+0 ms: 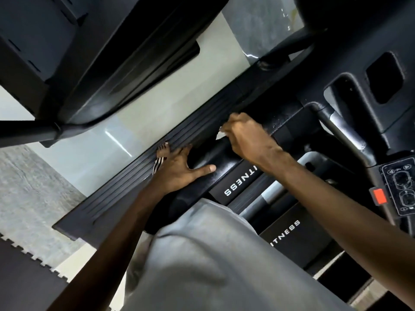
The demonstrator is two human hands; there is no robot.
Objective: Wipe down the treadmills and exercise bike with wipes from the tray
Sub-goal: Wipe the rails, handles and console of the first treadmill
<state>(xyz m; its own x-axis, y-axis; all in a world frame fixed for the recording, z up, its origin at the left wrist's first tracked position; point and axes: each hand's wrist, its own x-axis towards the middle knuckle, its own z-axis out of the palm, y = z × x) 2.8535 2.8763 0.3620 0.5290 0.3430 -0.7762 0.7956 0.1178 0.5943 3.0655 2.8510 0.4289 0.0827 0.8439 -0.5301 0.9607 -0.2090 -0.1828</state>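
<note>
Two treadmills (134, 176) (101, 63); two hands (179, 169) (244, 135); one wipe (222, 130); one foot (162, 150).

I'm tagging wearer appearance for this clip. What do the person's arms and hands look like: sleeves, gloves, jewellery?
The left hand and right hand wear no gloves, and no watch, band or ring shows. The left arm and right arm are uncovered as far up as the frame shows, with no sleeve in view. A grey garment hangs between them.

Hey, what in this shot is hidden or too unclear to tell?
Wipe: head view, mostly covered by the right hand.
Label lettering: head view, its start hidden behind the right forearm.
Control panel: cut by the right edge, symbols too small.
Wipe tray: outside the frame.
</note>
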